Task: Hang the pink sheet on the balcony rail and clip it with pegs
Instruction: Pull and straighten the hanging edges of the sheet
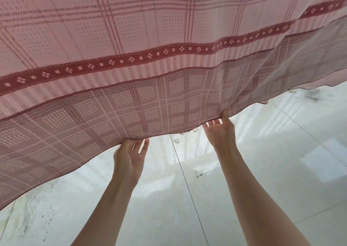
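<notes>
My left hand (129, 157) and right hand (219, 131) both pinch the lower edge of the pink sheet (150, 62), which spreads wide above the pale tiled floor (244, 189)

Floor (244, 199): large pale glossy tiles, dark grout lines running 6 to 12 o'clock, dark specks, bright window-like reflections toward 3 o'clock.

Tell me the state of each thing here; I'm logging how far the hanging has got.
Pink sheet: spread wide, lower edge lifted, folded so two layers overlap; no pegs visible.
Left hand: grips the sheet's lower edge, fingertips hidden behind the cloth.
Right hand: holds the edge, thumb up against the cloth.
Floor: pale tiles, glossy, with dark specks.
</notes>
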### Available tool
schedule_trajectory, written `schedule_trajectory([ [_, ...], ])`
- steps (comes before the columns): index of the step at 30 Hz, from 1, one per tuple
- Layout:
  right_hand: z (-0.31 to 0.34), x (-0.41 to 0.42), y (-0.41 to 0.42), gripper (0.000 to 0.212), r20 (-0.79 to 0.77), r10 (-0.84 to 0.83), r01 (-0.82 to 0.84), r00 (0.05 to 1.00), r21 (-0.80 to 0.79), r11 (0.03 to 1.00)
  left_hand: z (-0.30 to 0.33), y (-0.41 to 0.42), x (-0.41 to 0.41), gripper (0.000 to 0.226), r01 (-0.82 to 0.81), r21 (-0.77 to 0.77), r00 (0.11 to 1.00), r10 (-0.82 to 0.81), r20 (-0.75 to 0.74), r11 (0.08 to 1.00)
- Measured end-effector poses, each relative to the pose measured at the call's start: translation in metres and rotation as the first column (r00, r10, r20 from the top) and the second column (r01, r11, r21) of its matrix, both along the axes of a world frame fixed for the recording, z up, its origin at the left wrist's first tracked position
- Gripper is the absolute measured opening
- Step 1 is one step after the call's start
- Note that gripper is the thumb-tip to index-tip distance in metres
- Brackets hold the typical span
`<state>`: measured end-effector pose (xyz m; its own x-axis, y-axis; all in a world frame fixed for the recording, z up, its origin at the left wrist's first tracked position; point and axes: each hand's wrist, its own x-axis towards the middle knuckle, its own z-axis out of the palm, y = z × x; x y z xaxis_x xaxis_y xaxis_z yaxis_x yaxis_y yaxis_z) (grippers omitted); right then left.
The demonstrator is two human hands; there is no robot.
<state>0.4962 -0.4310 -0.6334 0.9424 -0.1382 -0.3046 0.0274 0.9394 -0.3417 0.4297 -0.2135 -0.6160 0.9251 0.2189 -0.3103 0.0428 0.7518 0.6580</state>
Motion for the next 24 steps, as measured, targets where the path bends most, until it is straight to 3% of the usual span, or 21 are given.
schedule_trajectory([
  [4,0.007,0.001,0.001,0.023,0.064,0.052,-0.053,0.997,0.021,0.998,-0.004,-0.013,-0.006,0.013,0.239,0.019,0.962,-0.24,0.131,0.971],
  [6,0.013,0.004,0.001,0.031,0.086,0.059,-0.061,0.995,0.021,0.998,-0.006,-0.023,-0.002,0.023,0.278,0.082,0.952,-0.286,0.109,0.957],
  [8,0.016,0.011,0.0,0.033,0.097,0.059,-0.066,0.994,0.074,0.995,-0.008,-0.03,0.004,0.024,0.221,0.062,0.972,-0.225,0.068,0.973],
  [11,0.019,0.023,-0.001,0.019,0.046,0.052,-0.056,0.998,0.072,0.996,-0.007,-0.03,0.018,0.01,0.091,-0.033,0.996,-0.091,0.003,0.995],
  [15,0.02,0.025,0.0,0.026,-0.047,0.035,-0.034,0.998,0.021,0.999,0.006,-0.026,0.034,0.012,-0.087,-0.056,0.984,0.077,-0.158,0.995],
  [24,0.046,-0.012,0.007,0.014,-0.293,0.065,-0.064,0.954,0.014,0.998,0.034,-0.005,0.026,0.011,-0.106,0.012,0.926,0.103,-0.364,0.994],
])
